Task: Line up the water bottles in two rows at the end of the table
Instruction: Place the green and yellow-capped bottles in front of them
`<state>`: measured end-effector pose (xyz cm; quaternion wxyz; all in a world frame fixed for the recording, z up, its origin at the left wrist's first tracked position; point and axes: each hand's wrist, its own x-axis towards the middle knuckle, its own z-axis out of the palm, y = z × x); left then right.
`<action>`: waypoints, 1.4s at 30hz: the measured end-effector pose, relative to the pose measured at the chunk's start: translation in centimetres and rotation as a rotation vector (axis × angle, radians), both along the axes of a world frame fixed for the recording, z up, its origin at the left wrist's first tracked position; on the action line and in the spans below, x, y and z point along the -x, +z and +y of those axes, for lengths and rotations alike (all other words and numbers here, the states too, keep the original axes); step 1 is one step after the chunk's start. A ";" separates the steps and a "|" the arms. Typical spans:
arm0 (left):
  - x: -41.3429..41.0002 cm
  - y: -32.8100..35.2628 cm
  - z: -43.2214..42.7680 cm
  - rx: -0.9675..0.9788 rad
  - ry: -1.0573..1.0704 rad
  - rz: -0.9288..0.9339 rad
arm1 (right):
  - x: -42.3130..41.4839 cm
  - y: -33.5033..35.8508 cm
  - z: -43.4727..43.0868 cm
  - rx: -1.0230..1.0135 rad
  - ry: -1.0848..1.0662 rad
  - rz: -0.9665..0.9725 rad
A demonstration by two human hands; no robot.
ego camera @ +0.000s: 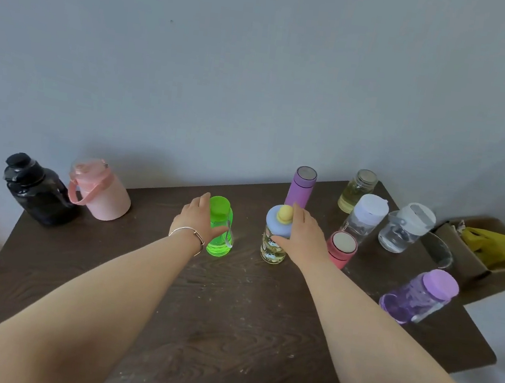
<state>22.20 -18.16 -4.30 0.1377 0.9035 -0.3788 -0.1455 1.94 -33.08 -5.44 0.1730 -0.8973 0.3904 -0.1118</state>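
Observation:
My left hand [200, 220] wraps the left side of a bright green bottle [220, 241] standing mid-table. My right hand [301, 236] grips a clear patterned bottle [272, 248] with a blue-grey cap and yellow knob. Behind it stands a tall purple flask [301, 187]. A short red flask [341, 249] stands just right of my right hand. Further right are a yellowish jar [356, 191], two clear bottles with white lids [364, 219] [405, 229], and a purple translucent bottle [419, 296]. At the far left stand a black jug [36, 192] and a pink jug [101, 192].
The dark wooden table [230, 309] ends at a grey wall behind the bottles. Off its right edge sits a cardboard box [471, 266] holding a yellow cloth [489, 247]. A clear glass object [439, 251] rests by the table's right corner.

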 end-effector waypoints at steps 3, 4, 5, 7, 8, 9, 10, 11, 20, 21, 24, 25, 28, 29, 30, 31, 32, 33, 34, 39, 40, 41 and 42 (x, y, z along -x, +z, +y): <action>-0.3 -0.7 -1.0 0.058 0.033 0.080 | -0.2 -0.8 -0.4 -0.113 -0.044 -0.046; -0.3 -1.0 -1.2 0.077 0.046 0.103 | -0.3 -1.0 -0.5 -0.147 -0.050 -0.067; -0.4 -1.2 -1.4 0.096 0.058 0.124 | -0.5 -1.2 -0.6 -0.177 -0.053 -0.089; -0.5 -1.6 -1.8 0.132 0.078 0.160 | -0.8 -1.6 -0.7 -0.235 -0.065 -0.144; -0.5 -1.8 -1.9 0.150 0.086 0.174 | -0.9 -1.8 -0.7 -0.260 -0.072 -0.171; -0.6 -2.0 -2.0 0.169 0.092 0.186 | -1.0 -1.9 -0.7 -0.279 -0.079 -0.192; -0.6 -2.1 -2.1 0.189 0.098 0.196 | -1.1 -2.1 -0.6 -0.291 -0.086 -0.208; -0.6 -2.3 -2.1 0.206 0.102 0.204 | -1.1 -2.3 -0.6 -0.298 -0.095 -0.223; -1.1 -2.9 -2.1 0.241 0.109 0.155 | -1.5 -2.8 -0.9 -0.294 -0.151 -0.288; -1.0 -2.9 -1.9 0.241 0.116 0.151 | -1.5 -2.7 -0.9 -0.298 -0.150 -0.291; -1.0 -2.5 -1.4 0.248 0.154 0.147 | -1.3 -2.7 -0.7 -0.312 -0.144 -0.305; -1.1 -2.3 -1.1 0.253 0.171 0.146 | -1.3 -2.6 -0.5 -0.319 -0.142 -0.312; -1.6 -1.5 0.3 0.262 0.228 0.130 | -1.7 -2.1 0.2 -0.337 -0.129 -0.348; -1.7 -1.3 0.9 0.264 0.246 0.122 | -2.0 -1.9 0.5 -0.336 -0.115 -0.363; -1.8 -1.2 1.6 0.267 0.264 0.114 | -2.3 -1.7 0.8 -0.337 -0.099 -0.375; -1.9 -1.0 2.3 0.271 0.285 0.108 | -2.7 -1.4 1.1 -0.345 -0.081 -0.379; -2.0 -0.8 3.1 0.274 0.307 0.104 | -3.2 -1.2 1.4 -0.356 -0.063 -0.376; -2.1 -0.7 4.0 0.278 0.330 0.103 | -3.8 -1.0 1.7 -0.366 -0.044 -0.369; -2.2 -0.5 4.9 0.284 0.350 0.103 | -4.3 -0.8 2.1 -0.373 -0.026 -0.361; -3.2 0.4 9.4 0.299 0.419 0.090 | -7.4 0.5 5.2 -0.405 0.027 -0.349; -3.5 0.6 10.4 0.297 0.430 0.090 | -8.0 0.7 6.0 -0.405 0.040 -0.346; -4.0 0.8 11.4 0.294 0.440 0.091 | -8.7 1.0 6.8 -0.403 0.055 -0.342; -4.5 1.0 12.4 0.292 0.450 0.092 | -9.4 1.2 7.6 -0.402 0.070 -0.339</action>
